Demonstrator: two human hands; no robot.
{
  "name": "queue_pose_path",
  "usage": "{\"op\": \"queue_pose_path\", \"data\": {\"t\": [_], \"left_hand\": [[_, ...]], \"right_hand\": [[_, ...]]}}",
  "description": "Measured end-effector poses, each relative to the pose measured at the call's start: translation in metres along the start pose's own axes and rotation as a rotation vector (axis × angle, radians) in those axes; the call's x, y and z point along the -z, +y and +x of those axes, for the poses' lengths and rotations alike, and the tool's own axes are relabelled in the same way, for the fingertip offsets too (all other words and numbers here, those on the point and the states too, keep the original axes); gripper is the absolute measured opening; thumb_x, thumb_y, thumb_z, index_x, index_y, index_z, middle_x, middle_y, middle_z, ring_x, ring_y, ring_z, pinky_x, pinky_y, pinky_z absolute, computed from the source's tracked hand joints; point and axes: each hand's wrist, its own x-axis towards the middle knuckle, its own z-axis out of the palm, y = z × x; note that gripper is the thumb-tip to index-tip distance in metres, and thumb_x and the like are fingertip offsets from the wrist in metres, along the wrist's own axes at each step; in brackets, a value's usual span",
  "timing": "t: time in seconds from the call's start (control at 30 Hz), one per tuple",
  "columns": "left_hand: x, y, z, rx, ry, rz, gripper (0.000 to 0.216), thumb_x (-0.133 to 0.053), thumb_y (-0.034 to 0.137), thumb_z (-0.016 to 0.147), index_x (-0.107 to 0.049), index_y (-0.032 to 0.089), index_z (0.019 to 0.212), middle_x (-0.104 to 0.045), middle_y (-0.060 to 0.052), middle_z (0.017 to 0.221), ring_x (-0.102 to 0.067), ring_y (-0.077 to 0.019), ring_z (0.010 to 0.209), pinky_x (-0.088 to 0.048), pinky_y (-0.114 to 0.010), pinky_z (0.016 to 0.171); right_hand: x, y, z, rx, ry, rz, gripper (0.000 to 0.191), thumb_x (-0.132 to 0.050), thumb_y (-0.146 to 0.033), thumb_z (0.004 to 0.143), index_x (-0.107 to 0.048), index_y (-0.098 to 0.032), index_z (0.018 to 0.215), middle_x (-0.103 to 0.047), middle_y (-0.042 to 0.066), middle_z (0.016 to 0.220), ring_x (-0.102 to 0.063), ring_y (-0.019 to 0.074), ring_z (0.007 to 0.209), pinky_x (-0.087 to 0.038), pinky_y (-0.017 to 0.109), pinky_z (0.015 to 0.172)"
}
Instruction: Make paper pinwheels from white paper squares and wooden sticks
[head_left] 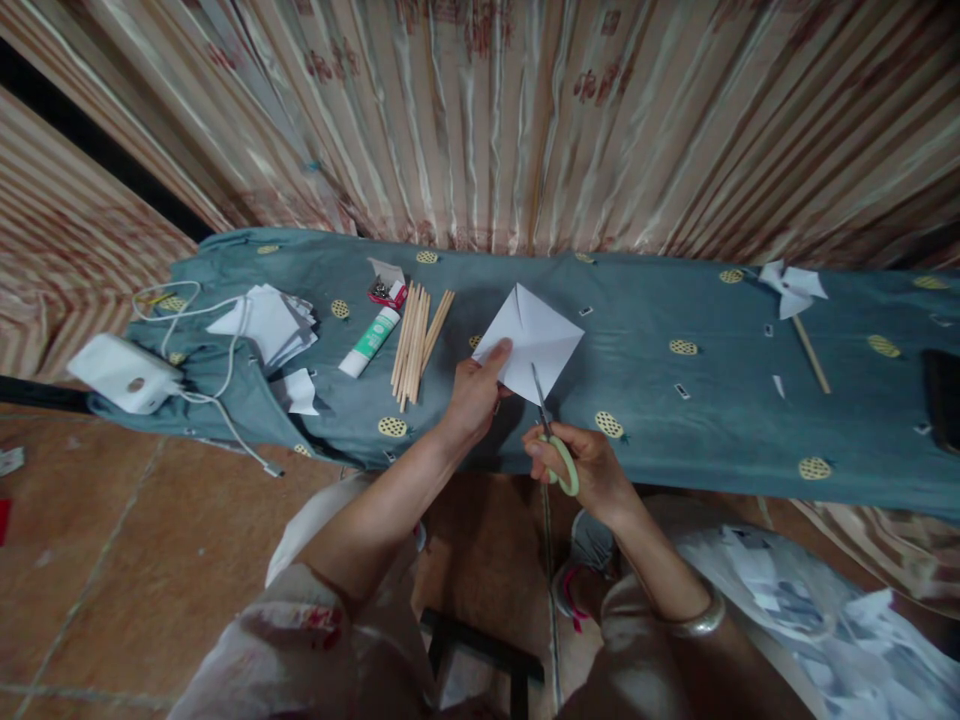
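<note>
A white paper square (pixel 547 335) with fold lines is turned so that one corner points away from me. My left hand (pixel 476 393) pinches its left side, thumb on top and fingers underneath. In my right hand (pixel 589 465) is a pair of scissors (pixel 565 468) with pale green handles. Their blades lie at the paper's near corner and point toward its middle. A slit also shows near the far corner. Left of the paper lie several wooden sticks (pixel 409 350) and a green and white glue stick (pixel 370 342).
Further left are a small red box of pins (pixel 387 285), a stack of white paper (pixel 266 325) and a white charger with cable (pixel 127 373). A paper pinwheel on a stick (pixel 795 290) lies at right. A dark object (pixel 941 400) sits at the right edge, a bag of paper scraps (pixel 847 640) below.
</note>
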Motion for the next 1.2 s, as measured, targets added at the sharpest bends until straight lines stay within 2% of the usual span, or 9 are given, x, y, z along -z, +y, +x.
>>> {"op": "queue_pose_path", "data": {"t": [0.27, 0.47, 0.73, 0.97, 1.2], "left_hand": [[0.0008, -0.001, 0.0015, 0.003, 0.001, -0.017, 0.041, -0.077, 0.052, 0.063, -0.061, 0.016, 0.074, -0.061, -0.003, 0.066, -0.057, -0.0163, 0.062, -0.044, -0.027, 0.054], [0.0, -0.0026, 0.0004, 0.0, 0.003, -0.003, 0.041, -0.077, 0.053, 0.062, -0.059, 0.017, 0.069, -0.057, -0.001, 0.06, -0.05, -0.0128, 0.056, -0.039, -0.025, 0.05], [-0.0008, 0.0003, -0.0019, 0.005, -0.014, -0.01, 0.041, -0.079, 0.052, 0.061, -0.058, 0.017, 0.069, -0.057, -0.001, 0.063, -0.048, -0.012, 0.056, -0.04, -0.025, 0.052], [0.0002, -0.001, -0.0005, -0.009, -0.014, 0.016, 0.04, -0.076, 0.052, 0.064, -0.057, 0.016, 0.066, -0.051, 0.001, 0.057, -0.043, -0.0099, 0.051, -0.032, -0.024, 0.048], [-0.0002, -0.0014, 0.0, -0.002, -0.014, 0.016, 0.039, -0.076, 0.052, 0.065, -0.059, 0.017, 0.071, -0.055, 0.001, 0.058, -0.05, -0.0122, 0.054, -0.036, -0.024, 0.049]], "right_hand": [[-0.0003, -0.0051, -0.0006, -0.011, 0.002, 0.004, 0.031, -0.07, -0.049, 0.074, -0.068, -0.018, 0.072, -0.061, -0.001, 0.053, -0.054, 0.0108, 0.048, -0.044, 0.021, 0.046], [-0.0005, -0.0034, -0.0002, -0.014, 0.013, 0.013, 0.032, -0.07, -0.05, 0.073, -0.068, -0.018, 0.072, -0.061, -0.001, 0.053, -0.055, 0.0111, 0.048, -0.045, 0.021, 0.048], [-0.0008, -0.0055, -0.0001, -0.001, 0.014, 0.008, 0.031, -0.07, -0.049, 0.074, -0.068, -0.019, 0.071, -0.061, -0.002, 0.052, -0.054, 0.0106, 0.047, -0.042, 0.022, 0.046], [0.0002, 0.0001, 0.0003, -0.013, -0.004, 0.015, 0.031, -0.068, -0.05, 0.077, -0.067, -0.019, 0.076, -0.062, -0.002, 0.054, -0.055, 0.0106, 0.048, -0.044, 0.021, 0.048], [-0.001, -0.0039, -0.0001, -0.013, 0.007, 0.017, 0.032, -0.068, -0.051, 0.076, -0.066, -0.019, 0.073, -0.061, -0.002, 0.053, -0.055, 0.0108, 0.048, -0.044, 0.021, 0.047]]}}
